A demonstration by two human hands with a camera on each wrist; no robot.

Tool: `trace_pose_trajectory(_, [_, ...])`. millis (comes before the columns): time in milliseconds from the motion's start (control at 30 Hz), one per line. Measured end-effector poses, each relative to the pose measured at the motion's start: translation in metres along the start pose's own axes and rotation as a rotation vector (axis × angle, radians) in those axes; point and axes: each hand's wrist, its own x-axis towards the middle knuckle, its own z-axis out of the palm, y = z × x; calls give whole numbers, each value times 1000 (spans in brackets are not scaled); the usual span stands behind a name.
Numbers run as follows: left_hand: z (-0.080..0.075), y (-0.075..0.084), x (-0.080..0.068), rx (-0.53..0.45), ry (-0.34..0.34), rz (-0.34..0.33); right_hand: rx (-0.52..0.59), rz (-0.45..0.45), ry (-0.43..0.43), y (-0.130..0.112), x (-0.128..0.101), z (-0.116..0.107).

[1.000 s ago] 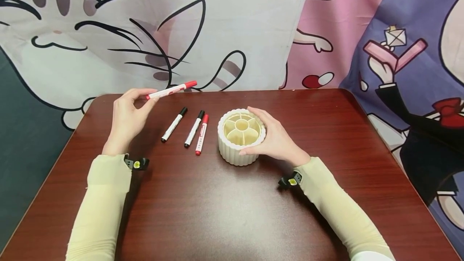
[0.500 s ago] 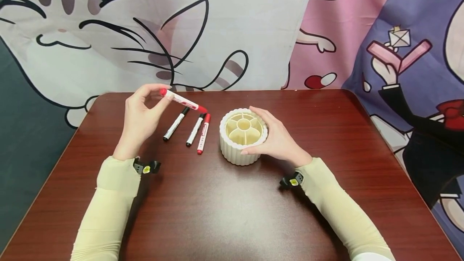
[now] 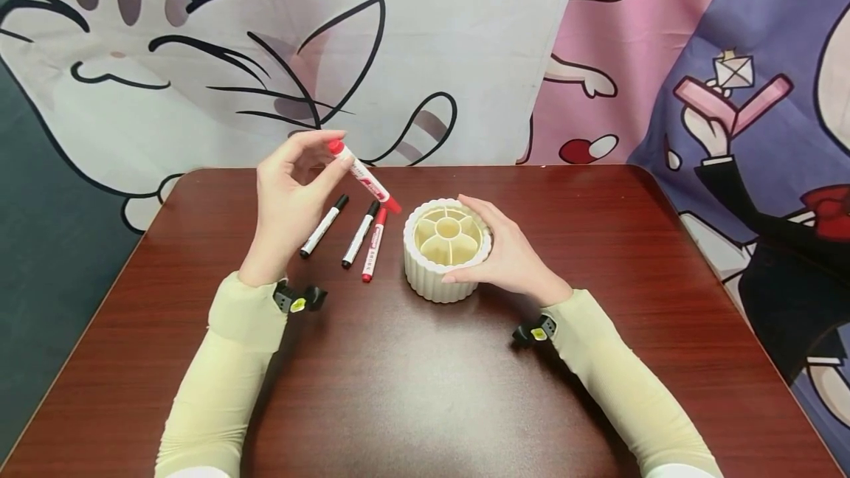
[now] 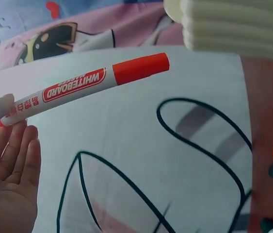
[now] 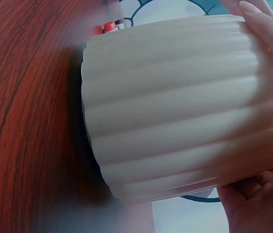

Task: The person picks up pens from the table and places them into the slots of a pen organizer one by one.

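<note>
Head view shows the left hand [image 3: 288, 194] raised above the desk [image 3: 412, 375], pinching a red whiteboard marker [image 3: 364, 176] by its butt end between thumb and fingertips; the marker slants down and to the right, its red cap hanging just beside the near-left rim of the ribbed cream pen holder [image 3: 447, 251]. In the left wrist view the same marker [image 4: 85, 87] is held at one end by the fingertips [image 4: 15, 145], with the word WHITEBOARD readable on its barrel. The right hand [image 3: 511, 253] wraps around the holder's right side, fingers curled against the ribbed wall, and the holder stands upright on the desk with its divided compartments showing. The right wrist view shows the holder's ribbed wall [image 5: 180, 107] close up. Three more markers lie on the desk left of the holder: two black-capped markers [image 3: 323, 226] [image 3: 359, 234] and one red-capped marker [image 3: 373, 245], the last two touching. A cartoon cat cloth [image 3: 265, 50] hangs behind the desk.
</note>
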Motion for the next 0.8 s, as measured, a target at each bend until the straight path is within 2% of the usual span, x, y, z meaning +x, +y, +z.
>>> trace_pose_trajectory(167, [12, -9, 5, -45, -3, -3, 3, -4, 1, 0, 0, 0])
trace_pose_trajectory(400, [36, 9, 8, -89, -17, 22, 17, 3, -5, 0, 1, 0])
trace_pose_trajectory(500, [46, 10, 8, -103, -26, 12, 18, 9, -9, 0, 1, -1])
trace_pose_trajectory(800, [60, -12, 2, -123, -69, -64, 20, 9, -8, 0, 0, -1])
